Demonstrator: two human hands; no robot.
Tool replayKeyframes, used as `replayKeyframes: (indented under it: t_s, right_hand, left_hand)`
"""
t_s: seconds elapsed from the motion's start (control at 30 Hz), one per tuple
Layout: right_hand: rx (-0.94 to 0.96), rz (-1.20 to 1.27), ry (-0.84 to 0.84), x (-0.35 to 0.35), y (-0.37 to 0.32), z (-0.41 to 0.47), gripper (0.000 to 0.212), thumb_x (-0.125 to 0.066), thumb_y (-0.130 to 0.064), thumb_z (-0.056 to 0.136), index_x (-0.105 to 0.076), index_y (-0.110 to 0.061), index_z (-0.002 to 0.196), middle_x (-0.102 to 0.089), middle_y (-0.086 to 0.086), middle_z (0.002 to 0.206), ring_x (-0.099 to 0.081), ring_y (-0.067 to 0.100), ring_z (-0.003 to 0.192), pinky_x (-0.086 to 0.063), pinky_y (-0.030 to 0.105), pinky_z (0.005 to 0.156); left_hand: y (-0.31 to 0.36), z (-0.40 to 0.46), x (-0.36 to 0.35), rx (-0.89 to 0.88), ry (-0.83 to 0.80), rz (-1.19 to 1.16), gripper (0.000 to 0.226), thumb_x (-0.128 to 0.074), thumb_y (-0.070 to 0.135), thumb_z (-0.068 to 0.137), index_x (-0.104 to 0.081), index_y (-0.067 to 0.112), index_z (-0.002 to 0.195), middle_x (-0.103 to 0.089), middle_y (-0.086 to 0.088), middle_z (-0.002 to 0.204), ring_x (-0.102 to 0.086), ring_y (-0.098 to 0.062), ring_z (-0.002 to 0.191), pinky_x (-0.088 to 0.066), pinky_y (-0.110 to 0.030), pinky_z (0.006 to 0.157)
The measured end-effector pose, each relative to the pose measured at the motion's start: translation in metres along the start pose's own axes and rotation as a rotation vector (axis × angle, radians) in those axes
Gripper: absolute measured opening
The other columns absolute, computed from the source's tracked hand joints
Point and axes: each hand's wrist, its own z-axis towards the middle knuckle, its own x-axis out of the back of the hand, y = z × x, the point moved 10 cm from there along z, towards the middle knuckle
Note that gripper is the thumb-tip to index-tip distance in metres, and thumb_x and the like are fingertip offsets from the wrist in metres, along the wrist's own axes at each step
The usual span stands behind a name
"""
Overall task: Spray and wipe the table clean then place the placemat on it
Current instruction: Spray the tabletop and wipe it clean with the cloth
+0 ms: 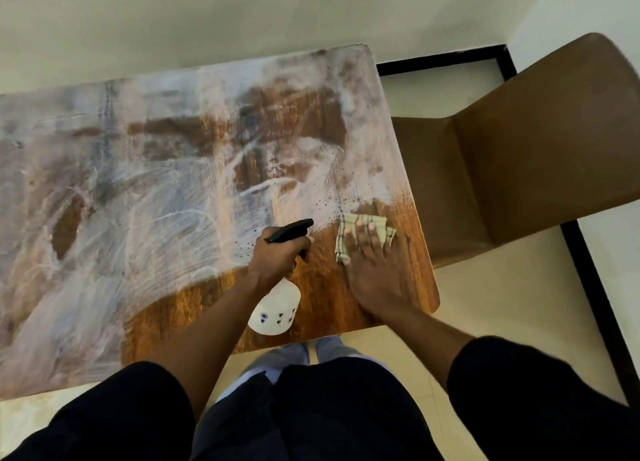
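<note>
One spray bottle (277, 308), one cloth (363, 233), one chair (519, 155); placemat not visible. Left hand (278, 256), fingers curled tight around the bottle's black trigger head, white rounded body tilted above the worktop (138, 200). Right hand (375, 270) lies flat, fingers spread, pressing the checked cloth near the worktop's right edge, beside the chair. Wood-grain surface, rounded corners, broad white streaks left of the bottle.

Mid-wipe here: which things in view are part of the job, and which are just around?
Job things:
spray bottle, held in the left hand
cloth, pressed flat under the right hand
table, smeared white

Just around:
brown chair

No placemat in view.
</note>
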Motion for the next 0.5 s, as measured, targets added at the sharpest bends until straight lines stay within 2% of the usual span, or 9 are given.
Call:
replayKeyframes:
  t_s: [0.1,0.13,0.2,0.27,0.37,0.43,0.5]
  right_hand:
    - [0.217,-0.036,-0.047,-0.024,-0.022,-0.038,0.063,-0.025,-0.05,0.108,-0.009,-0.03,0.165,0.005,0.003,0.173,0.012,0.026,0.159,0.001,0.055,0.126]
    - [0.284,-0.066,-0.063,-0.03,-0.024,-0.047,0.063,-0.026,-0.051,0.108,-0.007,-0.031,0.165,0.005,0.002,0.173,0.012,0.024,0.159,0.002,0.052,0.127]
    - [0.339,-0.115,-0.067,-0.031,-0.019,-0.055,0.064,-0.027,-0.05,0.109,-0.003,-0.03,0.165,0.004,0.001,0.173,0.011,0.023,0.159,0.002,0.049,0.127]
    - [0.241,-0.119,-0.057,-0.023,-0.003,-0.047,0.065,-0.027,-0.048,0.109,0.0,-0.031,0.165,0.006,0.002,0.173,0.01,0.025,0.159,-0.005,0.052,0.127]
    - [-0.051,-0.035,-0.063,-0.007,0.03,-0.015,0.065,-0.023,-0.046,0.108,0.008,-0.03,0.164,0.015,0.005,0.17,0.016,0.028,0.157,-0.007,0.057,0.126]
    - [-0.143,-0.004,-0.057,0.006,0.042,0.014,0.065,-0.022,-0.046,0.109,0.01,-0.031,0.163,0.019,0.005,0.17,0.02,0.029,0.156,-0.003,0.057,0.127]
    - [-0.146,0.002,-0.085,0.019,0.051,0.046,0.065,-0.022,-0.048,0.109,0.014,-0.034,0.162,0.024,0.005,0.168,0.024,0.03,0.154,0.002,0.057,0.126]
  left_hand:
    - [0.007,0.004,-0.008,-0.025,-0.036,0.004,0.026,-0.07,0.014,0.087,-0.082,0.03,0.104,-0.072,-0.022,0.071,-0.044,-0.02,0.039,-0.045,-0.032,0.047]
    - [0.009,0.005,-0.011,-0.036,-0.055,0.006,0.025,-0.071,0.009,0.091,-0.082,0.027,0.105,-0.071,-0.021,0.07,-0.044,-0.018,0.038,-0.044,-0.031,0.047]
    - [0.01,0.006,-0.014,-0.048,-0.074,0.018,0.033,-0.068,0.004,0.096,-0.079,0.034,0.106,-0.07,-0.022,0.071,-0.045,-0.015,0.038,-0.043,-0.028,0.046]
    - [0.009,0.007,-0.015,-0.047,-0.082,0.01,0.037,-0.069,0.005,0.098,-0.076,0.041,0.106,-0.07,-0.022,0.072,-0.045,-0.014,0.038,-0.043,-0.028,0.046]
    - [0.007,0.004,-0.014,-0.038,-0.103,-0.007,0.029,-0.073,0.015,0.093,-0.077,0.04,0.107,-0.069,-0.029,0.075,-0.046,-0.015,0.039,-0.043,-0.029,0.047]
    - [0.004,0.003,-0.011,-0.029,-0.107,0.008,0.025,-0.071,0.024,0.084,-0.081,0.028,0.107,-0.07,-0.029,0.076,-0.047,-0.014,0.04,-0.044,-0.028,0.048]
    - [-0.004,0.003,-0.005,-0.008,-0.086,0.031,0.03,-0.07,0.026,0.079,-0.084,0.009,0.099,-0.07,-0.028,0.073,-0.048,-0.016,0.041,-0.045,-0.03,0.05]
